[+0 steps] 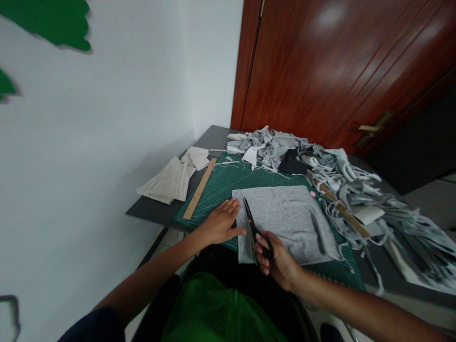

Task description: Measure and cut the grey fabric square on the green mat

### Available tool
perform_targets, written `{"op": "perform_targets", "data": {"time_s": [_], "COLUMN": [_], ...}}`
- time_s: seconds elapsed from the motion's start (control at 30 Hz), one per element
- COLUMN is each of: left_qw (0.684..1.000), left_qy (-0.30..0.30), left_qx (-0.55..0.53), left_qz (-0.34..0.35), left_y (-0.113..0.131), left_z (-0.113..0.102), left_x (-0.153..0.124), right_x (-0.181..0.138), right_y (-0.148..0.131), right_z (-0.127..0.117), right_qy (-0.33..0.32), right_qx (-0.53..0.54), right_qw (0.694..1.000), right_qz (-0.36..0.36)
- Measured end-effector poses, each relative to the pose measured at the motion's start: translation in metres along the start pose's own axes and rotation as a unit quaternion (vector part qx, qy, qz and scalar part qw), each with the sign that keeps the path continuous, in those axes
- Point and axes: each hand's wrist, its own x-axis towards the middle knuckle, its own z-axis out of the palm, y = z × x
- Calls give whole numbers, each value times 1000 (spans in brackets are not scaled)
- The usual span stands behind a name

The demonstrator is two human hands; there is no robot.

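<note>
A grey piece of fabric (288, 218) lies flat on a green cutting mat (228, 183). My right hand (276, 261) is closed round the black handles of a pair of scissors (251, 223), whose blades point away from me along the cloth's left side. A narrow strip of the cloth (245, 237) lies left of the blades. My left hand (221, 223) rests flat with fingers stretched out on the mat, touching the cloth's left edge.
A wooden ruler (199, 189) lies on the mat's left edge, beside folded beige cloth (171, 180). A heap of grey fabric scraps and strips (342, 185) covers the back and right of the dark table (149, 211), with a second wooden stick (342, 209). A white wall stands left, a wooden door behind.
</note>
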Motion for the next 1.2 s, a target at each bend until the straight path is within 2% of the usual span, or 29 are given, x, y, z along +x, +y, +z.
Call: {"op": "perform_targets", "data": {"time_s": [0.2,0.57,0.97,1.2], "left_qw": [1000,1000,1000,1000], "left_qy": [1,0,-21,-7], "left_qx": [8,-2,7,6], "left_qz": [0,9,-1,6], "left_y": [1,2,5,4], "left_z": [-1,-8,-12,-11], "left_x": [-1,-2,-1,-1], "right_x": [6,21,22,21], "right_y": [-11,-22,-18,-19], "right_z": [3,17,15,17], "right_qy": [-13,13,18,9], "right_qx": [-2,-44,-67,-63], "right_qw": [1000,999,997,998], "right_qz": [11,-13,-21,-29]}}
